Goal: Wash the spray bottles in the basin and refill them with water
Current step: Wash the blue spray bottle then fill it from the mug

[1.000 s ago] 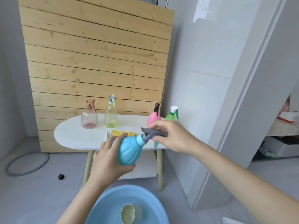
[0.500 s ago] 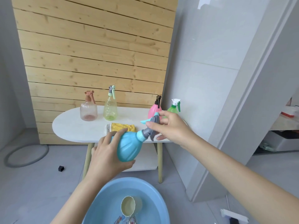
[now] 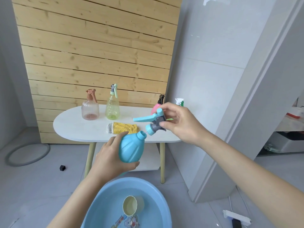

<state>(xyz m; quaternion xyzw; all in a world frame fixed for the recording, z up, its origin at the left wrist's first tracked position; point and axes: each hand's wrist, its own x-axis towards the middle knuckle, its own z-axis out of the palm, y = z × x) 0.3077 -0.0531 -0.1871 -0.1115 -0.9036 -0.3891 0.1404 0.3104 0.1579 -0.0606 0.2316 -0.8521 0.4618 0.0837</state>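
My left hand grips a round blue spray bottle, tilted with its open neck toward the upper right. My right hand pinches the bottle's grey and blue spray head, lifted just off the neck. Below, a blue basin holds water and a pale cup. On the white table stand a pink ribbed bottle, a yellow-green bottle, a pink bottle and a green bottle, the last two partly hidden behind my right hand.
A yellow cloth lies on the table near its front edge. A wooden slat panel stands behind the table. A grey hose ring and a small black block lie on the floor at left. A white wall corner rises at right.
My right hand has twisted the spray head and lifted it off the blue bottle's neck. The trigger now points left. My left hand has kept its hold on the bottle.
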